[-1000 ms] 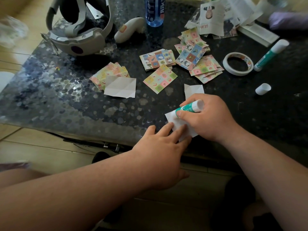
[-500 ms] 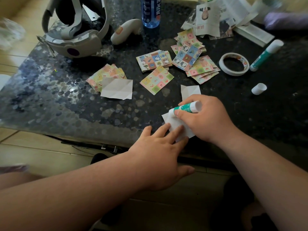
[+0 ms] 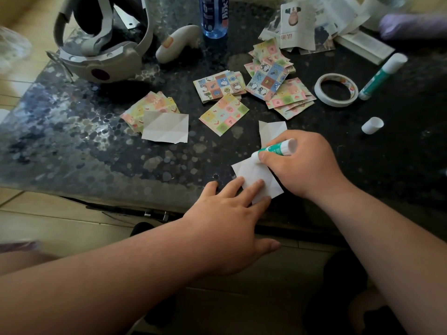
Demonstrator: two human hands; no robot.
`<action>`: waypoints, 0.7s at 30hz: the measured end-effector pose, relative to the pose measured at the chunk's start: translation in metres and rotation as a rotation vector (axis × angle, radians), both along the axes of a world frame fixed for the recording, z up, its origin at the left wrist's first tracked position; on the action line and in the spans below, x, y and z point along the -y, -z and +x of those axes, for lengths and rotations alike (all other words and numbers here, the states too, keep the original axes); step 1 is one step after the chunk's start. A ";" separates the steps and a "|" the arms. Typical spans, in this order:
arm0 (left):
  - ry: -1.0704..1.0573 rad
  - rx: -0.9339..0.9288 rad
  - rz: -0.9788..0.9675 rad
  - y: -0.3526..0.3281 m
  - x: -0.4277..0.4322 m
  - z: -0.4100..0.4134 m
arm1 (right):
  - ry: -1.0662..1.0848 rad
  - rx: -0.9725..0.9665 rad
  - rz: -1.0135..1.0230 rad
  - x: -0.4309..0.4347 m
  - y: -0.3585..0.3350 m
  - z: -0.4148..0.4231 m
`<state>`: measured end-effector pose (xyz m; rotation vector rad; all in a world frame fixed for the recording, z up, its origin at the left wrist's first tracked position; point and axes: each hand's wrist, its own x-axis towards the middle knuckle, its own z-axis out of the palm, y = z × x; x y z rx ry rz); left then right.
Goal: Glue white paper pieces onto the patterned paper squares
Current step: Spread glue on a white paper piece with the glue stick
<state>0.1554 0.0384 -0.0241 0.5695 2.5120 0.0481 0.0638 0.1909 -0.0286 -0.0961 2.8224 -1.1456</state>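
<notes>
Table (image 3: pixel 72 146): dark speckled top; all items below lie on it.
Headset (image 3: pixel 101 56): grey, far L corner.
L hand (image 3: pixel 232 228): flat, fingers straight & a bit spread; fingertips press the near part of the white paper piece (image 3: pixel 251 175), by the table's front edge.
R hand (image 3: pixel 307 165): fingers curled round glue stick (image 3: pixel 278 148); stick tilted, tip down on the same piece, butt end pointing up-R.
Leaflets (image 3: pixel 302 25): printed, heaped far R.
Patterned squares (image 3: pixel 285 93): loose piles mid-table. One single square (image 3: pixel 223 114) lies nearest the hands, apart from the white piece.
Creased sheet (image 3: pixel 165 126): white, overlaps near side of the L pile (image 3: pixel 150 107).
White paper piece: creased, under both hands; no patterned square touching it.
2nd white piece (image 3: pixel 271 130): just behind R hand, partly hidden.
Bottle (image 3: pixel 214 15): blue, far edge, top out of view.
Controller (image 3: pixel 177 43): white, betw. headset & bottle.
Tape roll (image 3: pixel 335 102): flat, just R of squares.
Spare glue stick (image 3: pixel 381 77): capped, beside tape roll.
Cap (image 3: pixel 372 125): white, loose, on its side, R of R hand.
</notes>
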 end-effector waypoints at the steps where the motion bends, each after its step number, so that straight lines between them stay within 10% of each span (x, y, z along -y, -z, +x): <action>1: -0.001 0.000 0.001 0.000 0.000 0.000 | 0.004 0.000 0.012 -0.001 -0.001 -0.001; 21: 0.005 -0.020 0.011 -0.002 -0.001 -0.001 | -0.057 0.022 0.038 -0.005 -0.005 -0.001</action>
